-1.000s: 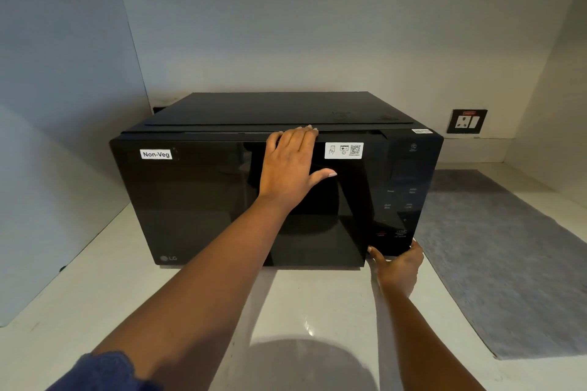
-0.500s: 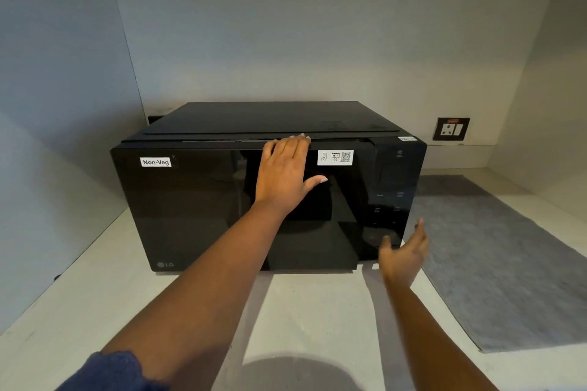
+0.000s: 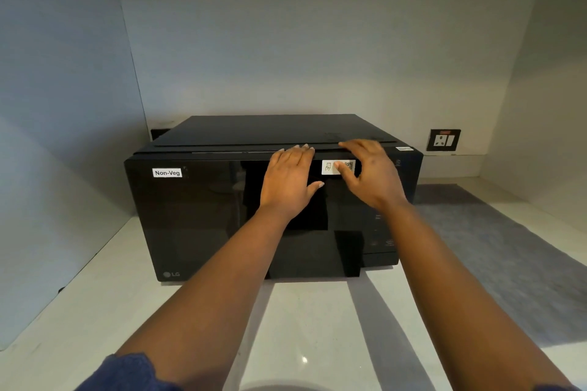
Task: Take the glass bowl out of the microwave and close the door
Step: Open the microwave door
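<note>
At the centre of the frame the left hand (image 3: 290, 182) lies flat, fingers together, on the top edge of the microwave (image 3: 203, 219) door. Just beside it the right hand (image 3: 370, 173) curls loosely open over a white sticker (image 3: 328, 167). The door looks shut; the glass bowl cannot be seen. The microwave stands on a pale worktop (image 3: 305, 327).

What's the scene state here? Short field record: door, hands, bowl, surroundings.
door: microwave door looks shut
left hand: flat on the door near its top edge, holding nothing
right hand: at the top edge, over the QR sticker, fingers curled
bowl: not visible
label: Non-Veg
counter: grey mat at right
wall: socket
</note>
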Demonstrator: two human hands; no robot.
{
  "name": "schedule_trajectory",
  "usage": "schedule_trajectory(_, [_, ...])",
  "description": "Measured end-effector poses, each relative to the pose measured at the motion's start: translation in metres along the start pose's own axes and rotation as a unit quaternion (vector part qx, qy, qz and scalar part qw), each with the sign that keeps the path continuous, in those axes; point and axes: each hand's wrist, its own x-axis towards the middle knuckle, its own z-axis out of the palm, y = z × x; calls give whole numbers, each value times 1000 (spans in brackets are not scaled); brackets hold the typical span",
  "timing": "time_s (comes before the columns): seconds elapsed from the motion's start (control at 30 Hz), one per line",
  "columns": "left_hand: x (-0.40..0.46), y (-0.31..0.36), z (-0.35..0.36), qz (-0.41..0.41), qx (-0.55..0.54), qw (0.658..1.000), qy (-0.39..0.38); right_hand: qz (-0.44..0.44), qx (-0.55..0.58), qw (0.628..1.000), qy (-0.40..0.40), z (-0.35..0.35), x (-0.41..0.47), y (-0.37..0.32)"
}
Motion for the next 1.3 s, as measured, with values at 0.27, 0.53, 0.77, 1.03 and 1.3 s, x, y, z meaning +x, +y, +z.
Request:
schedule_trajectory(0.27, [-7,1,-7,1,-25,1000,17,4,-2,1000,-15,-5,-14,-1])
schedule_trajectory(0.53, [-30,10,-20,2,-59,992,113,-41,-21,999,-13,-32,-24,-6])
schedule_trajectory(0.77, [-44,9,-46,-11,-59,985,163,-66,149,974,-158,-64,-27,-9])
schedule_trajectory(1.03, [-60,-20,-81,-124,-78,988,54,-85,386,867,-303,-82,-30,-40])
schedule_trajectory(1.3, [-60,-42,-126,-205,-84,940,-258,-155,440,813,-350,-62,-43,-91])
